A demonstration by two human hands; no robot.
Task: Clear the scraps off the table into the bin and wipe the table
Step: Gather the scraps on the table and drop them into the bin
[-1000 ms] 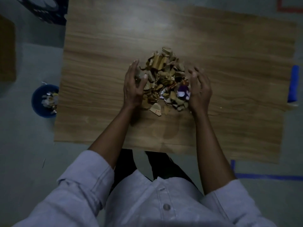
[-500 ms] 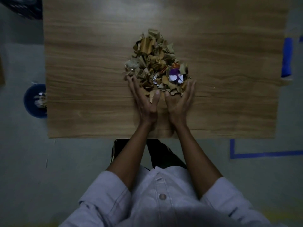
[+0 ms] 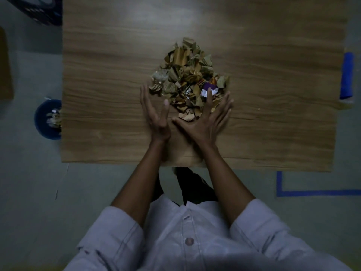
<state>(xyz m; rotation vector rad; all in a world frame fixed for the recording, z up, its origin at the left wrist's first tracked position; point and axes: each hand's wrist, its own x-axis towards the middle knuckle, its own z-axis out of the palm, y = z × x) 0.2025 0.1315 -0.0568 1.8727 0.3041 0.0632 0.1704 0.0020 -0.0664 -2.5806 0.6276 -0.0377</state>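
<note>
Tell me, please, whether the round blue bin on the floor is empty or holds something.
Not empty: the round blue bin shows pale scraps inside; the wooden table hides its right part.

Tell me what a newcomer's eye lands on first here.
The heap of brown and gold scraps, with one purple wrapper, at the middle of the wooden table. Next, the left hand and right hand, both flat-fingered, at the heap's near edge. Then the blue bin on the floor left of the table, with some scraps already in it.
</note>
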